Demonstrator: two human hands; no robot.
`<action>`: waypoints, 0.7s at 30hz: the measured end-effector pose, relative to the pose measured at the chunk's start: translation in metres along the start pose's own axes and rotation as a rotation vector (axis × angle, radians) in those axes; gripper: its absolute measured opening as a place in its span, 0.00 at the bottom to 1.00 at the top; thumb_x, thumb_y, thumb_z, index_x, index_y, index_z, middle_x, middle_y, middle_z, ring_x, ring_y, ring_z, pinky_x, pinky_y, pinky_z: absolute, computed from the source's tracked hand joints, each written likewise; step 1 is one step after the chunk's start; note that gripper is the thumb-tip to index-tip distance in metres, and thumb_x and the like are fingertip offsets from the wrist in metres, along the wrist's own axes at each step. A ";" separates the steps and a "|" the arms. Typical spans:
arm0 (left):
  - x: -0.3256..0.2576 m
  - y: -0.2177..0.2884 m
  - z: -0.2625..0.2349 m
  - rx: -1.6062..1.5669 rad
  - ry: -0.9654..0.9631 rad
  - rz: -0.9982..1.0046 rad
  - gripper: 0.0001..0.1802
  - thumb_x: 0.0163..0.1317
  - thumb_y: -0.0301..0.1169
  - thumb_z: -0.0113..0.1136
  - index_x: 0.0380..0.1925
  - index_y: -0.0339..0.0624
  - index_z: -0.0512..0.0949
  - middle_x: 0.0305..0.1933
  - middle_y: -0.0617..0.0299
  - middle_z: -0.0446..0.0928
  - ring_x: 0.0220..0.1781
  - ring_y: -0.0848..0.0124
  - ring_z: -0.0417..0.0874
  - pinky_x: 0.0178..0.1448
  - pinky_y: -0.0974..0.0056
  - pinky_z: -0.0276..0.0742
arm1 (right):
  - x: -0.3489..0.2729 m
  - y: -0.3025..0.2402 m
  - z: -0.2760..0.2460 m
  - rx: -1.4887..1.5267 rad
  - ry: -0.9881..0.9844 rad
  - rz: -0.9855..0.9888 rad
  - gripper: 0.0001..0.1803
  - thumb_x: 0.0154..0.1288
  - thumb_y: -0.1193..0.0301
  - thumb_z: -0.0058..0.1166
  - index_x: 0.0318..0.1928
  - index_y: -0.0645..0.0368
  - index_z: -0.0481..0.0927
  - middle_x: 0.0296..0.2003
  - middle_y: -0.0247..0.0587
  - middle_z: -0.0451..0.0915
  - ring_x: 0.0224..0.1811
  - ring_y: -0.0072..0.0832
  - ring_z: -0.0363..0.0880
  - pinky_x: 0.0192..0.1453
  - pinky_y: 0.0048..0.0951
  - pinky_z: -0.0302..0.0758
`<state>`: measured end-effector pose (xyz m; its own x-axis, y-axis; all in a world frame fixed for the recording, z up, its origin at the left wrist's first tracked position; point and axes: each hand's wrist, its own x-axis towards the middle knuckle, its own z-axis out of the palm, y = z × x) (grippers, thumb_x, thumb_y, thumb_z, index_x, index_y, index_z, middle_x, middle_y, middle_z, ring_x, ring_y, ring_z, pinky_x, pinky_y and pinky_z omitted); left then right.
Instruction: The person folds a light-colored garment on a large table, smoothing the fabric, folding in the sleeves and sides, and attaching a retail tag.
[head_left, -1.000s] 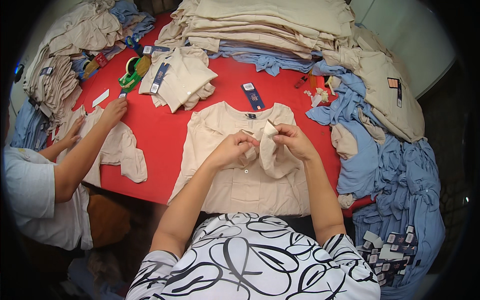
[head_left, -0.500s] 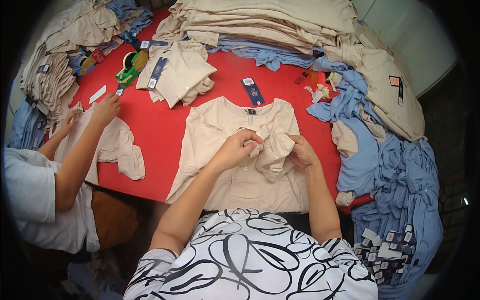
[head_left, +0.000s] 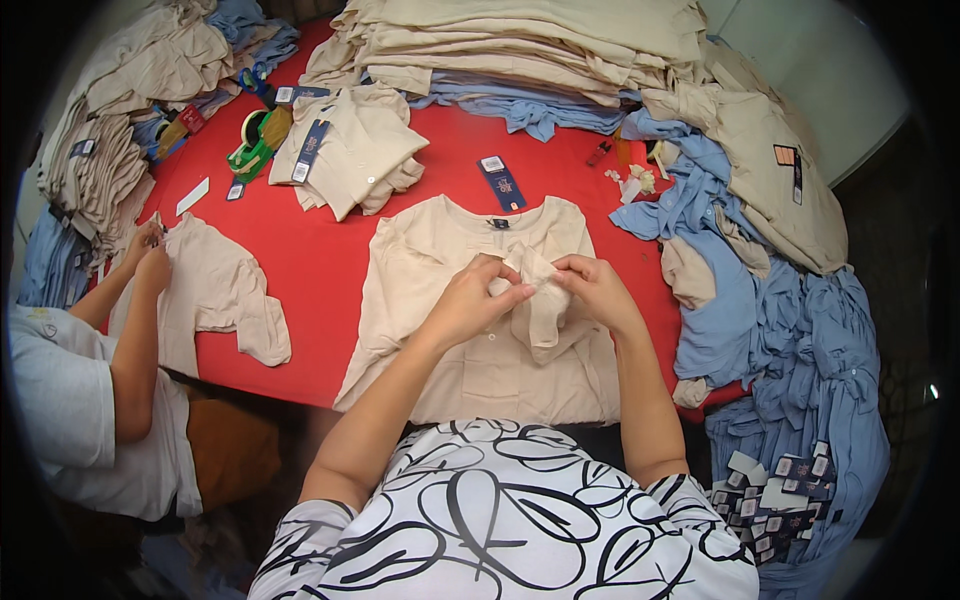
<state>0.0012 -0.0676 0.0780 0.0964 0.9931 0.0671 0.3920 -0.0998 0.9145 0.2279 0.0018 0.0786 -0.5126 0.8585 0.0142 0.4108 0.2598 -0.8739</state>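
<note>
A beige shirt (head_left: pixel 440 350) lies spread front-up on the red table (head_left: pixel 320 270), collar away from me. My left hand (head_left: pixel 472 300) and my right hand (head_left: pixel 598 292) meet over its chest, both pinching a bunched fold of the shirt's fabric (head_left: pixel 535 290) lifted off the table. A dark blue hang tag (head_left: pixel 501 184) lies just beyond the collar.
A tall stack of folded beige shirts (head_left: pixel 520 40) fills the back. Blue shirts (head_left: pixel 790 340) pile up on the right. A folded beige shirt with tags (head_left: pixel 345 150) and a green tape dispenser (head_left: pixel 250 140) lie at back left. Another person's hands (head_left: pixel 150 255) work a beige shirt (head_left: pixel 225 290) at left.
My hands have shifted slightly along the bunched fabric and stay closed on it. The other person's hands have drawn in toward their shirt's top edge.
</note>
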 end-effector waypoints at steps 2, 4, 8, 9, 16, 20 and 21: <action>0.002 -0.003 0.004 0.045 0.000 0.046 0.19 0.64 0.43 0.65 0.39 0.34 0.83 0.45 0.53 0.81 0.44 0.60 0.83 0.49 0.60 0.76 | 0.007 -0.016 0.004 0.017 -0.087 0.010 0.12 0.71 0.68 0.55 0.44 0.67 0.83 0.32 0.31 0.82 0.35 0.19 0.77 0.41 0.24 0.74; 0.009 -0.009 0.006 0.080 0.000 0.033 0.19 0.64 0.43 0.65 0.37 0.34 0.83 0.40 0.53 0.82 0.43 0.60 0.83 0.48 0.60 0.76 | 0.014 -0.036 0.003 -0.066 -0.183 0.061 0.13 0.70 0.68 0.56 0.43 0.67 0.83 0.31 0.31 0.82 0.35 0.19 0.77 0.42 0.24 0.73; 0.014 -0.025 -0.014 -0.085 0.108 -0.088 0.18 0.64 0.42 0.65 0.34 0.33 0.82 0.30 0.53 0.81 0.37 0.62 0.82 0.45 0.61 0.75 | 0.017 -0.041 -0.015 -0.282 -0.313 0.120 0.13 0.67 0.69 0.59 0.44 0.68 0.83 0.31 0.32 0.83 0.35 0.19 0.77 0.43 0.25 0.74; 0.017 -0.021 -0.025 -0.105 0.092 -0.186 0.18 0.64 0.41 0.65 0.33 0.32 0.82 0.29 0.53 0.80 0.34 0.63 0.81 0.44 0.61 0.75 | 0.015 -0.028 -0.023 -0.296 -0.330 0.101 0.13 0.66 0.69 0.59 0.44 0.68 0.83 0.31 0.32 0.83 0.35 0.20 0.77 0.43 0.25 0.74; 0.017 -0.048 -0.026 -0.008 0.126 -0.169 0.17 0.67 0.41 0.63 0.31 0.36 0.81 0.27 0.65 0.77 0.28 0.78 0.73 0.35 0.67 0.71 | 0.019 0.007 -0.040 -0.173 -0.289 -0.001 0.11 0.65 0.73 0.59 0.44 0.68 0.84 0.34 0.35 0.84 0.38 0.20 0.78 0.46 0.25 0.74; 0.017 -0.046 -0.023 0.009 0.125 -0.206 0.17 0.66 0.40 0.63 0.34 0.34 0.82 0.32 0.58 0.80 0.30 0.71 0.77 0.38 0.64 0.74 | 0.017 0.008 -0.034 -0.156 -0.242 0.081 0.11 0.65 0.73 0.59 0.44 0.68 0.84 0.33 0.34 0.84 0.36 0.20 0.77 0.44 0.25 0.74; 0.017 -0.043 -0.020 0.042 0.169 -0.173 0.17 0.65 0.40 0.63 0.34 0.33 0.82 0.35 0.54 0.80 0.32 0.65 0.80 0.41 0.61 0.75 | 0.016 0.003 -0.031 -0.159 -0.227 0.110 0.11 0.65 0.73 0.59 0.43 0.68 0.84 0.32 0.34 0.84 0.35 0.20 0.77 0.44 0.25 0.73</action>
<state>-0.0321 -0.0451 0.0479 -0.1291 0.9914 -0.0202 0.4277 0.0740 0.9009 0.2439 0.0303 0.0913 -0.6063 0.7694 -0.2008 0.5768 0.2517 -0.7771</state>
